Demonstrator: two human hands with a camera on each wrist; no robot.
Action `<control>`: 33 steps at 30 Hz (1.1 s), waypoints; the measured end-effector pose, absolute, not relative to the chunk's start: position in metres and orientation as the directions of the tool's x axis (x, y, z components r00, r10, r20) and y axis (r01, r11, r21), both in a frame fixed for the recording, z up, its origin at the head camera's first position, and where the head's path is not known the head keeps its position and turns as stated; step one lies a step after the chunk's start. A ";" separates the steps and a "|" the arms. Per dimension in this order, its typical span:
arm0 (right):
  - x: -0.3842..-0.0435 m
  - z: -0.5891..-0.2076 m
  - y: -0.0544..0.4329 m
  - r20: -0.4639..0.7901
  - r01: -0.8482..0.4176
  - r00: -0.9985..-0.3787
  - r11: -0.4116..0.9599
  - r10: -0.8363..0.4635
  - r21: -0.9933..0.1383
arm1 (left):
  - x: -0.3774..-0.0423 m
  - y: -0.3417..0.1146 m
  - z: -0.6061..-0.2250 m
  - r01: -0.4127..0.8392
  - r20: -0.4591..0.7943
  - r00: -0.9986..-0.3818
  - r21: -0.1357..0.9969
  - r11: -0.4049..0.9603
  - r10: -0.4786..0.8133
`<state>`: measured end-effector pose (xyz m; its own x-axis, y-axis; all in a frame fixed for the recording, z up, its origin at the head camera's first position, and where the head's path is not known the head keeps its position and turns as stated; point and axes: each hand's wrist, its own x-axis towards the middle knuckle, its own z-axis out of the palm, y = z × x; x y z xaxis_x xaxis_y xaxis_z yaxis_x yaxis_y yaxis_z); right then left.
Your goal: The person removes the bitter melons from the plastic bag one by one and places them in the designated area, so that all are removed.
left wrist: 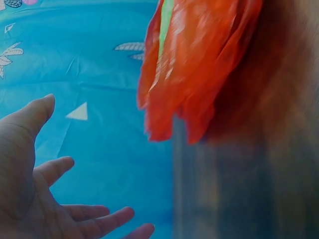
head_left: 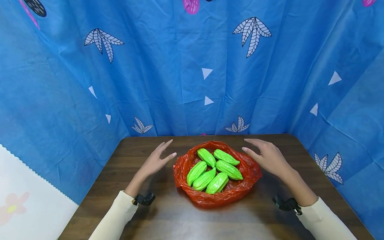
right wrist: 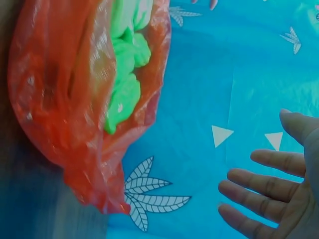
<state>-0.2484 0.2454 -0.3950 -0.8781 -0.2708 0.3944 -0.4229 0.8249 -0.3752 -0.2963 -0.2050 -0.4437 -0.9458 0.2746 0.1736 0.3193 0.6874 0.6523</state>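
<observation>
Green gourds (head_left: 229,170) in a red bag (head_left: 210,200) slant lengthwise, three toward far left, three far right, between my empty, extended left fingers (left wrist: 112,220) and right fingers (right wrist: 259,184).

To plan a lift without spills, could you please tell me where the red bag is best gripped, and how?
I'd grip the red bag by its crumpled rim at both sides, left hand from the left, right hand from the right: it's wide open, with green vegetables inside.

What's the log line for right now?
left hand: empty; right hand: empty; crinkled red plastic bag: on brown wooden table, holding six ridged green gourds
</observation>
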 end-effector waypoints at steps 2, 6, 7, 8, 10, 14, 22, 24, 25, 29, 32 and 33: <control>-0.245 -0.398 0.243 0.394 -0.429 -0.877 0.816 -0.275 -0.387 | -0.295 -0.202 -0.450 0.325 0.168 -0.941 0.688 0.649 0.293; -0.241 -0.405 0.240 0.399 -0.448 -0.871 0.795 -0.285 -0.408 | -0.292 -0.197 -0.462 0.295 0.137 -0.946 0.736 0.610 0.293; -0.240 -0.407 0.239 0.400 -0.453 -0.870 0.790 -0.289 -0.413 | -0.291 -0.196 -0.464 0.287 0.129 -0.948 0.744 0.604 0.292; -0.240 -0.408 0.238 0.403 -0.458 -0.868 0.784 -0.291 -0.420 | -0.291 -0.195 -0.467 0.282 0.123 -0.948 0.749 0.599 0.292; -0.238 -0.412 0.237 0.401 -0.462 -0.868 0.772 -0.294 -0.436 | -0.290 -0.193 -0.471 0.272 0.112 -0.948 0.770 0.577 0.298; -0.235 -0.420 0.235 0.392 -0.459 -0.874 0.756 -0.288 -0.466 | -0.289 -0.189 -0.480 0.279 0.112 -0.937 0.809 0.517 0.331; -0.233 -0.442 0.235 0.295 -0.400 -0.915 0.719 -0.275 -0.569 | -0.287 -0.183 -0.501 0.292 0.110 -0.900 0.870 0.397 0.421; -0.233 -0.446 0.235 0.278 -0.393 -0.919 0.708 -0.280 -0.587 | -0.285 -0.182 -0.504 0.288 0.109 -0.893 0.884 0.369 0.436; -0.233 -0.448 0.235 0.272 -0.393 -0.919 0.702 -0.284 -0.594 | -0.285 -0.181 -0.505 0.286 0.108 -0.891 0.888 0.360 0.442; -0.236 -0.455 0.234 0.266 -0.400 -0.916 0.690 -0.300 -0.604 | -0.286 -0.178 -0.506 0.262 0.094 -0.894 0.903 0.341 0.438; -0.240 -0.458 0.234 0.257 -0.400 -0.916 0.694 -0.307 -0.599 | -0.288 -0.175 -0.506 0.251 0.088 -0.904 0.901 0.352 0.419; -0.241 -0.458 0.233 0.255 -0.402 -0.915 0.694 -0.311 -0.598 | -0.289 -0.175 -0.506 0.254 0.091 -0.907 0.897 0.363 0.410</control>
